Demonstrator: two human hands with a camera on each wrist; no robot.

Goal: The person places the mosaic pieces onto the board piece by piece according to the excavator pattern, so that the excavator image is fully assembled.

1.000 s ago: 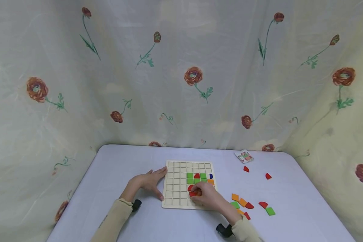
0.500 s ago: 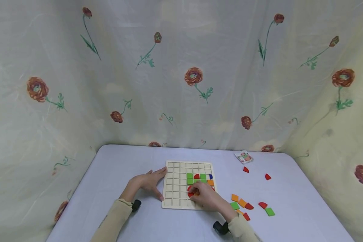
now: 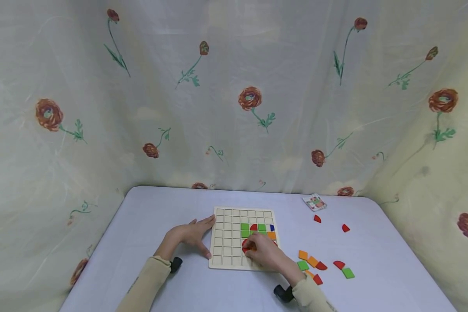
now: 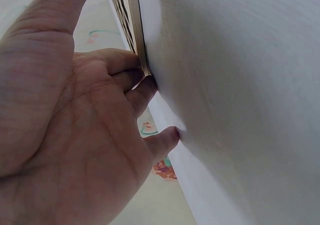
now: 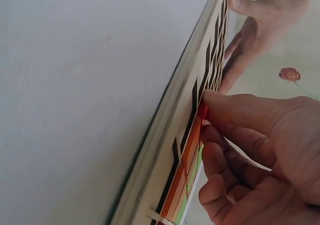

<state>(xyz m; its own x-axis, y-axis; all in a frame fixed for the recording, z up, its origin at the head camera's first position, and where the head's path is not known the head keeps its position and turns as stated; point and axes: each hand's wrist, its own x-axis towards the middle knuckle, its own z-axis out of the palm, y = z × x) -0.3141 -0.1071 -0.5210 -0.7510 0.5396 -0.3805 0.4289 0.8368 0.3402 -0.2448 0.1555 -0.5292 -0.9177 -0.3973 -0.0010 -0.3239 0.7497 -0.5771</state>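
Note:
A pale wooden grid board [image 3: 225,242] lies on the table. Spread along its left edge, my left hand [image 3: 195,234] touches the rim with straight fingers; in the left wrist view its fingertips [image 4: 145,87] are right at the board's side. Over the lower right part of the grid, my right hand [image 3: 269,251] pinches a small red tile [image 5: 202,110] between thumb and finger, low at a cell. Green tiles [image 3: 245,226], an orange tile [image 3: 271,235] and a blue-and-white tile [image 3: 271,227] sit in cells beyond this hand, which hides part of the grid.
Right of the board lie loose orange [image 3: 303,255], green [image 3: 348,272] and red [image 3: 339,264] tiles. Farther back are two red quarter-round pieces [image 3: 317,219] and a pattern card [image 3: 314,202]. A flowered curtain [image 3: 234,130] hangs behind the table.
My right hand has shifted slightly left and brought the red tile into line with a cell below another red piece. The left hand and the board have stayed in place.

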